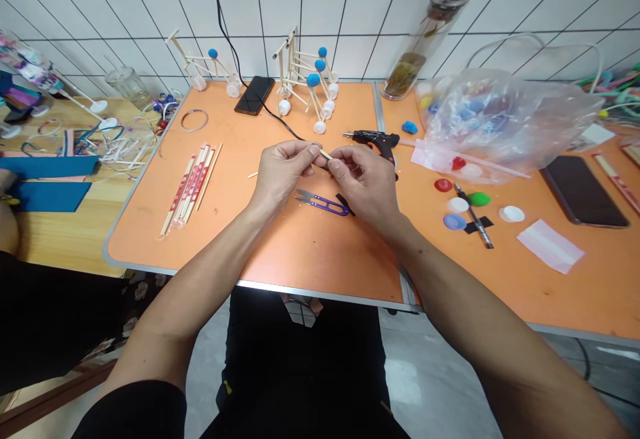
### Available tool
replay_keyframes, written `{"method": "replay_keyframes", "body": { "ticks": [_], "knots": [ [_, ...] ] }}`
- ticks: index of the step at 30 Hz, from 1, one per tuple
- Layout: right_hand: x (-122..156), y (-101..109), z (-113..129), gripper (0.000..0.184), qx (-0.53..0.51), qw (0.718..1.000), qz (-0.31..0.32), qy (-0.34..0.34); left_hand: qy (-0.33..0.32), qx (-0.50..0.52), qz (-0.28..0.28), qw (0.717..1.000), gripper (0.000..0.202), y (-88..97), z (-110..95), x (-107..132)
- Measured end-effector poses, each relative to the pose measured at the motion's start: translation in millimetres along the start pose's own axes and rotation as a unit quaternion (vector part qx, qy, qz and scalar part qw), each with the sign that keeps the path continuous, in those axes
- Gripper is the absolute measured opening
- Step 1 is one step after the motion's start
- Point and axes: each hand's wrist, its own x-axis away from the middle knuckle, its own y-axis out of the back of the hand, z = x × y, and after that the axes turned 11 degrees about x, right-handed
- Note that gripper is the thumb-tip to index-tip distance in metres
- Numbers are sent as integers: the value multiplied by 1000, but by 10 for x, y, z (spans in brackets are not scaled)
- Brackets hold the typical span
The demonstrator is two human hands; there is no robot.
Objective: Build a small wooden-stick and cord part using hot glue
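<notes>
A person's left hand [284, 171] and right hand [367, 180] pinch a wooden stick [325, 154] between their fingers above an orange bench [345, 259], purple thread snips [321, 202] lying below and a glue gun [371, 137] beyond; handling the stick appears the step underway, the next move likely calling for a steady grip

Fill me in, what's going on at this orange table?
A person pinches a thin wooden stick between the left grip and the right grip, above the orange table. Purple-handled snips lie on the near side of the hands, and a glue gun lies just beyond the right one. Sticks in red-and-white wrappers lie off to the left. Stick structures with blue balls stand at the back, with a phone lying between them.
</notes>
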Motion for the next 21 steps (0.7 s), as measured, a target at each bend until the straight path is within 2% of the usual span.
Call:
{"method": "replay_keyframes", "body": {
  "ticks": [6,11,16,21],
  "knots": [
    [-15,27,12,34,-16,999,19,-27,-15,-1,20,1000,22,-11,5,25],
    [-17,37,24,28,-21,999,0,-38,3,18,36,999,14,-1,55,12],
    [-15,42,17,25,-24,999,-6,-36,14,39,46,998,18,20,90,-4],
    [-13,29,-1,32,-21,999,-17,-29,22,30,30,999,21,-6,45,24]
  ]
}}
